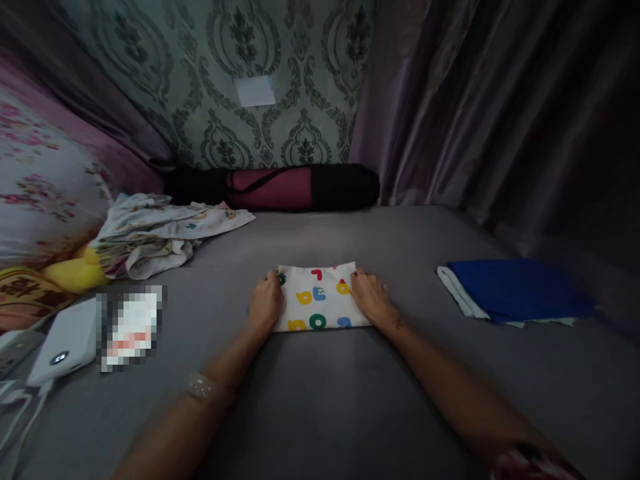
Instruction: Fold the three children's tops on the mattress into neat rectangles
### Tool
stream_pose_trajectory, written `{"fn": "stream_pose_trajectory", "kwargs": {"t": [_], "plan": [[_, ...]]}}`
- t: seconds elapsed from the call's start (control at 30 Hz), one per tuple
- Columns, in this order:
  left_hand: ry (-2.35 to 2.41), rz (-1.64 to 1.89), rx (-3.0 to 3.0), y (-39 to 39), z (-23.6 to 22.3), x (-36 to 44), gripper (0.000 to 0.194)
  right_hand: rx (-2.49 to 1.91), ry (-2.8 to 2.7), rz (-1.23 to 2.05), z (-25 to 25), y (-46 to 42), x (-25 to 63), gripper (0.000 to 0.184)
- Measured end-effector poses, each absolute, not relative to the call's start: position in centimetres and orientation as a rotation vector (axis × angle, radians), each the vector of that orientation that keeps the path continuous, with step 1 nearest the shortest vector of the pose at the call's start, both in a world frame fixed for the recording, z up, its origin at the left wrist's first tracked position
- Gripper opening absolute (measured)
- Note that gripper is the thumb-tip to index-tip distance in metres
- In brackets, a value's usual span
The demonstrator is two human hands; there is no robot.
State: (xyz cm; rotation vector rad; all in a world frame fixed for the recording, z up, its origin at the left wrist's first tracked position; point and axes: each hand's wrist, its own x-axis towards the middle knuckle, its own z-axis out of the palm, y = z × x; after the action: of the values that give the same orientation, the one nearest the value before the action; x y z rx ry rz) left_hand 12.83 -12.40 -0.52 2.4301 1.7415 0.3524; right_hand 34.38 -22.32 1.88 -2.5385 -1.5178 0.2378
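A white cloth [310, 307] printed with colourful letters lies folded into a rectangle on the grey bed sheet [320, 393], straight in front of me. My left hand [267, 301] grips its left side, fingers curled over the edge. At the opposite side, my right hand [371, 297] pinches the right edge near the far corner. Between the two hands the far edge looks slightly raised and stretched. Parts of the fingertips are hidden by the cloth and the hands themselves.
Folded blue and white fabric [520, 290] lies to the right. Crumpled patterned clothes [160, 230] are heaped at the back left. A white power bank [67, 340] with cables and a blurred-out packet [133, 327] sit at left. A long black and maroon bag [275, 188] rests against the wall.
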Motion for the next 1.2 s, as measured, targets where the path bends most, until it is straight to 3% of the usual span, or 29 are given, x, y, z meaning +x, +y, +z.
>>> {"fn": "stream_pose_trajectory", "kwargs": {"t": [0.43, 0.53, 0.63, 0.8, 1.2], "plan": [[1.883, 0.294, 2.237, -12.3, 1.2, 12.6, 0.027, -2.538, -1.451, 0.341, 2.2, -22.0, 36.3, 0.034], [1.886, 0.360, 2.408, -13.2, 2.6, 12.5, 0.029, -2.525, -1.502, 0.244, 3.3, -22.4, 36.0, 0.037], [1.604, 0.394, 2.700, -14.2, 3.3, 13.5, 0.030, -2.353, -1.732, 0.076, 3.6, -22.2, 33.8, 0.040], [1.192, 0.344, 2.829, -14.9, 0.9, 16.4, 0.047, -1.901, -2.181, 0.081, 1.8, -20.7, 29.4, 0.055], [1.505, 0.276, 2.737, -14.8, -1.5, 15.8, 0.057, -2.048, -1.965, 0.092, -0.9, -20.1, 29.0, 0.058]]}}
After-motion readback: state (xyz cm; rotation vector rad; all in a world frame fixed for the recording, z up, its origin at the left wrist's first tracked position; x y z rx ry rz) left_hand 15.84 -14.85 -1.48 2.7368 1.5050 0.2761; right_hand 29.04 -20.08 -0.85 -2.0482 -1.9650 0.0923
